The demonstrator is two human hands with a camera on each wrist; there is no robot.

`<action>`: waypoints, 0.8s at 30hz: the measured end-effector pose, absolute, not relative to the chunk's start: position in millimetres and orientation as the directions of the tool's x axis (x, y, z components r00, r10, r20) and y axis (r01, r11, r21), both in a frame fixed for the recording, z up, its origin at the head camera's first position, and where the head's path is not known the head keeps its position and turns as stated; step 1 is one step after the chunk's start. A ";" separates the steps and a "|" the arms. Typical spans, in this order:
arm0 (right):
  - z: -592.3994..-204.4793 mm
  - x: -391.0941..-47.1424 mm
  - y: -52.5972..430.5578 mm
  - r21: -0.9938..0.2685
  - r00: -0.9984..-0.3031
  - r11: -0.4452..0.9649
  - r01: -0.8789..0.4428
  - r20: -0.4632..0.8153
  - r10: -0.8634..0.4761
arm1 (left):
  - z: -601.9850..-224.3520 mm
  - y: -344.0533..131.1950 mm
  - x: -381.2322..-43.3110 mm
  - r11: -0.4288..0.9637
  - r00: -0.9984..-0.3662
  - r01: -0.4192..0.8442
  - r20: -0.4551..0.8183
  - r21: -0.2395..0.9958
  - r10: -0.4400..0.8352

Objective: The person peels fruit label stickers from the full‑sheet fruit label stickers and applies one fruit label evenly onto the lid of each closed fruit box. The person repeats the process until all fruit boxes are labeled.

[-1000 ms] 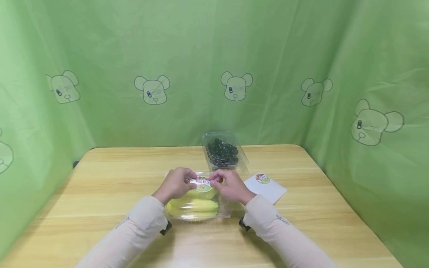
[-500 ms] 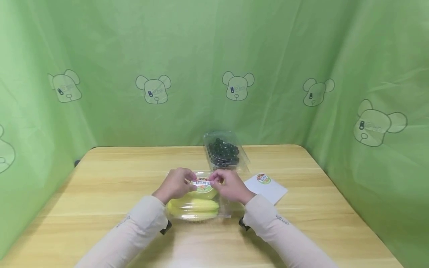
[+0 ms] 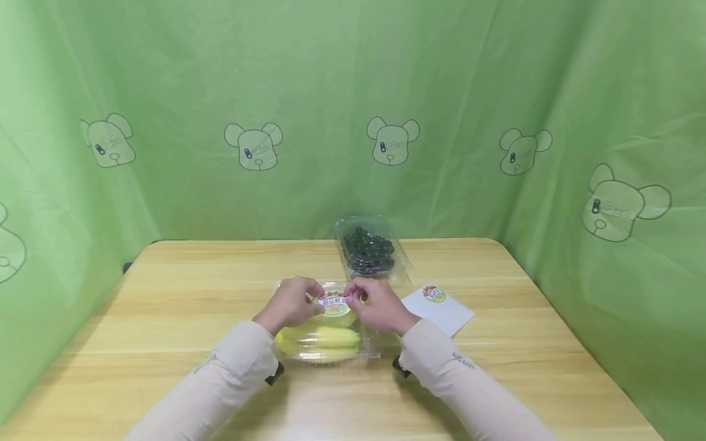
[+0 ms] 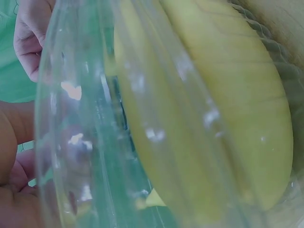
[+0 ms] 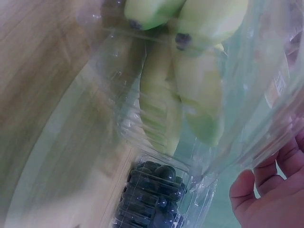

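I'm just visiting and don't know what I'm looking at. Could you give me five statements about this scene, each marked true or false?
1. The left hand and right hand pinch opposite edges of a round label. True.
2. The bananas lie loose, without packaging. False: they are inside a clear plastic container.
3. The dark grapes are farther from the person than the bananas. True.
4. The white sheet lies on the person's left. False: it lies on their right.
5. The white sheet has a round sticker on it. True.

Fruit boxes (image 3: 322,350) (image 3: 368,250), paper (image 3: 445,315) on table (image 3: 198,288)
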State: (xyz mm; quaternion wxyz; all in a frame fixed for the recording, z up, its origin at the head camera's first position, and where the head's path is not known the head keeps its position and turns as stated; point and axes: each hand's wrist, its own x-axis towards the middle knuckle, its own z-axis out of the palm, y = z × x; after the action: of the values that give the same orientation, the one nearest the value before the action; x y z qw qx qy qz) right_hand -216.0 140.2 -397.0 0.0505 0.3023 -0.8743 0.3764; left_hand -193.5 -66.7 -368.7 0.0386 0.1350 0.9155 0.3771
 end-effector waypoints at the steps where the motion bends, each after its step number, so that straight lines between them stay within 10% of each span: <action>1: -396.9 -216.2 140.3 -0.626 -0.811 0.534 -0.569 0.318 -0.491 | -368.7 -66.8 -193.5 0.680 -0.960 0.220 0.033 0.700 0.277; 24: -398.8 -214.7 141.3 -0.643 -0.821 0.530 -0.553 0.311 -0.479 | -369.3 -66.8 -191.9 0.697 -0.955 0.249 0.051 0.672 0.292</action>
State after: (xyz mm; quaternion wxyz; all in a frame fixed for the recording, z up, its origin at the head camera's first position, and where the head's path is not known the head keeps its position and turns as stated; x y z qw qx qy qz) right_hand -214.7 141.3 -398.8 0.0482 0.2952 -0.8732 0.3846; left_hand -191.9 -66.8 -369.3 0.0298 0.1469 0.9207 0.3604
